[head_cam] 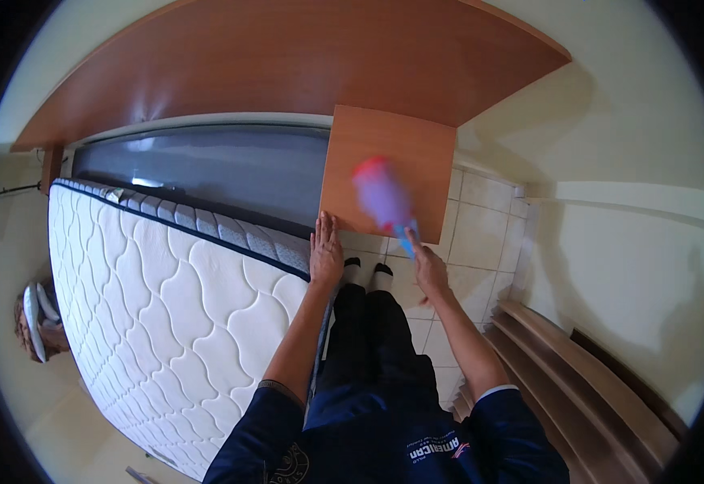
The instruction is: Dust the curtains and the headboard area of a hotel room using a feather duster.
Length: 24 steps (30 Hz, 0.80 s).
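My right hand (431, 266) grips the blue handle of a brush or duster (385, 196) with a purple body and red end. Motion blurs it, so its exact kind cannot be told. Its head is over the top of a small wooden bedside cabinet (430, 163). My left hand (326, 253) is flat and holds nothing. Its fingertips are at the cabinet's near left corner, and the palm is beside the corner of a white quilted mattress (194, 284).
A wooden headboard panel (285, 60) spans the wall behind the cabinet. Left of the cabinet, a dark grey bed base (218, 163) shows beyond the mattress. My feet (367, 272) stand on the tiled floor (479, 236). A brown ridged structure (563, 375) lines the lower right.
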Each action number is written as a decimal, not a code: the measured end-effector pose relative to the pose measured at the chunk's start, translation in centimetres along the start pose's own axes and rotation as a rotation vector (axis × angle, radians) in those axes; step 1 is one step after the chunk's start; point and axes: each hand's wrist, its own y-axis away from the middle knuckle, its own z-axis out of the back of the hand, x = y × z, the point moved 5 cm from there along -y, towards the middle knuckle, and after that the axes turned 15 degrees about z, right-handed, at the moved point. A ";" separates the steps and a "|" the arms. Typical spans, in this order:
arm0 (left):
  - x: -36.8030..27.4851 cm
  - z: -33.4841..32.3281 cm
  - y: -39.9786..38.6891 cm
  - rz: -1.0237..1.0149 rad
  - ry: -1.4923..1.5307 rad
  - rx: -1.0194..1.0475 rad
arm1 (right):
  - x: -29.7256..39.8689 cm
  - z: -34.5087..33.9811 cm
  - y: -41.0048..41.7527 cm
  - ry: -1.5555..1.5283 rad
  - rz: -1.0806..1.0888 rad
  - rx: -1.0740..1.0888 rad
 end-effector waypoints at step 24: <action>-0.5 0.3 -0.3 0.044 0.054 -0.031 | 4.7 0.4 -11.2 -0.002 0.100 0.029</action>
